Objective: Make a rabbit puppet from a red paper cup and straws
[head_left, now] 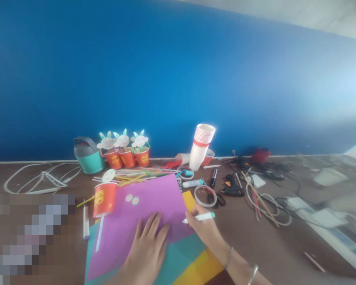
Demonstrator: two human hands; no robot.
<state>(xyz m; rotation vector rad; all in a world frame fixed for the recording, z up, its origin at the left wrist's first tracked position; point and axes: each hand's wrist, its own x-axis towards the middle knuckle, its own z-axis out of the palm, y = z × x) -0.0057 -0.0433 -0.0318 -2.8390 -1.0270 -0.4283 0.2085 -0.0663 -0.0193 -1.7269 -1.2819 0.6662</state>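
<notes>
Under my left hand lies a purple sheet of paper; the hand rests flat with fingers spread. My right hand grips a white marker with a green end, its tip near the purple sheet's right edge. Whether the tip touches the paper I cannot tell. Two small pale paper discs lie on the sheet. A red paper cup with a white disc above it stands at the sheet's left side, and a white strip lies below it. Teal paper and yellow paper show beneath.
Three red cups with rabbit-like figures stand by the wall beside a teal container. Farther right are stacked white cups, a tape roll, a glue gun and a power strip among cables.
</notes>
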